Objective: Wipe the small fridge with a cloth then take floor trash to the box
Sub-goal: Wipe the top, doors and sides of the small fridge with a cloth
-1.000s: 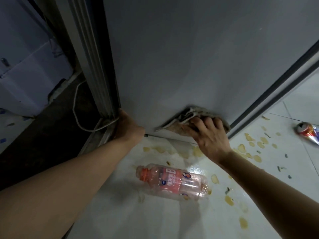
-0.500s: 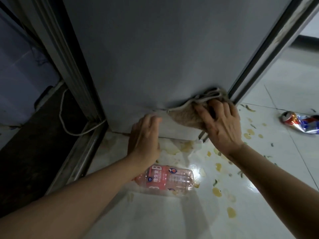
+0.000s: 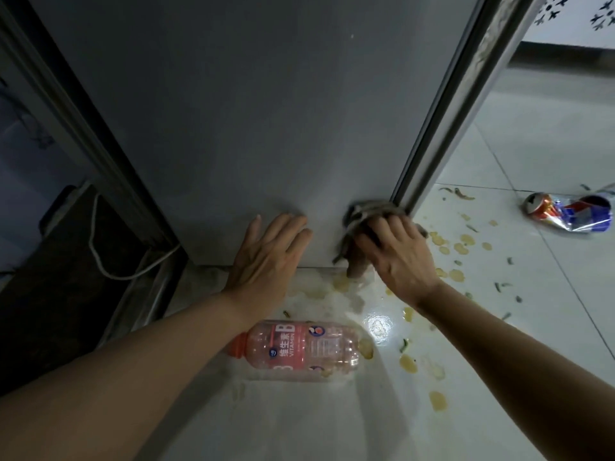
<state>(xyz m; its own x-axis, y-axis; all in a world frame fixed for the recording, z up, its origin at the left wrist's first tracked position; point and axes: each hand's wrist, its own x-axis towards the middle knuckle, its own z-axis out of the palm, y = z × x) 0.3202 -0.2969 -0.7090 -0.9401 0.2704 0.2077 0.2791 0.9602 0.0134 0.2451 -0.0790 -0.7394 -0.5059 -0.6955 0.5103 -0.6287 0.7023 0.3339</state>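
right hand [image 3: 399, 257] fingers clenched on the cloth [image 3: 362, 211], left hand [image 3: 266, 257] flat and released on the fridge [image 3: 249, 111]: press firmly along the bottom right corner.

Domestic interior, probably a kitchen or utility corner of a home, seen from my crouched position at floor level. Evidence: a small grey fridge [image 3: 233, 128] standing on glossy white floor tiles [image 3: 532, 144] with visible grout lines; its white power cord [image 3: 100, 254] trailing down the left side; household litter on the floor, namely a pink vitamin-drink bottle [image 3: 299, 351] and a crushed can [image 3: 569, 212] towards the right edge; yellowish food spills [image 3: 459, 244] scattered over the tiles; a white patterned wall [image 3: 579, 18] with dark skirting at the top right corner
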